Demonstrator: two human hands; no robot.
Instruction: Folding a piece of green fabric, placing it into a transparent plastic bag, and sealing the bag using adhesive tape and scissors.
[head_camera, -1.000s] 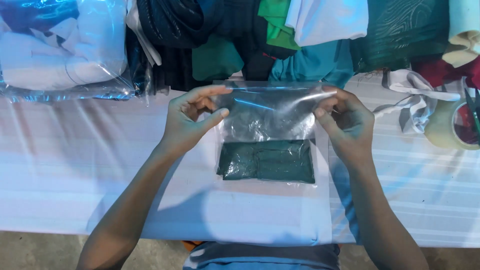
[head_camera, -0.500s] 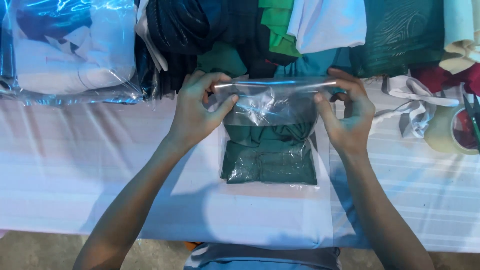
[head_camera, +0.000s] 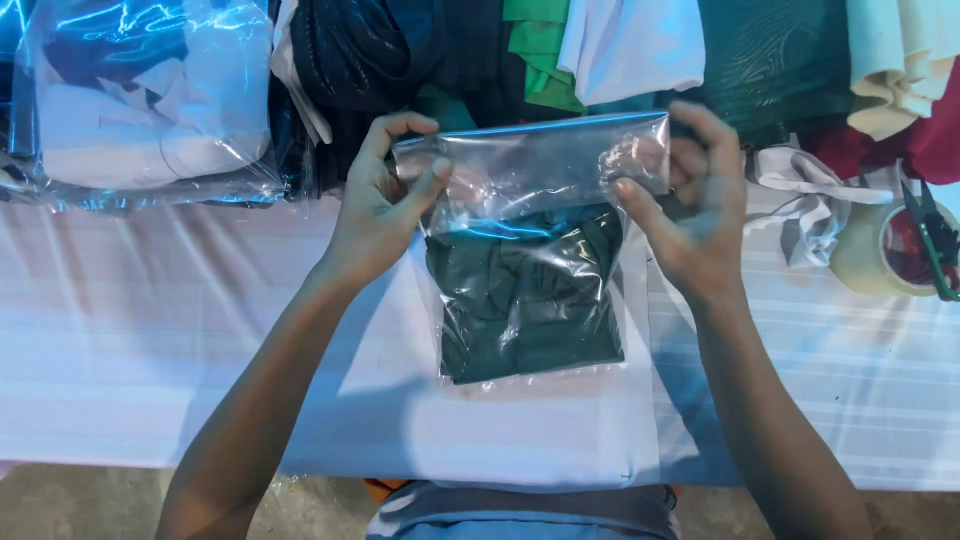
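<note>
The clear plastic bag (head_camera: 530, 250) blurs the folded dark green garment (head_camera: 525, 300) inside (folds hard to read). Left hand (head_camera: 380, 215) and right hand (head_camera: 690, 210) each pinch closed on the bag's top corners, its bottom resting on the white surface (head_camera: 150, 330).

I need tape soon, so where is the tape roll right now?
In the head view the tape roll lies at the far right of the table, beside the striped cloth and beyond the right hand.
</note>
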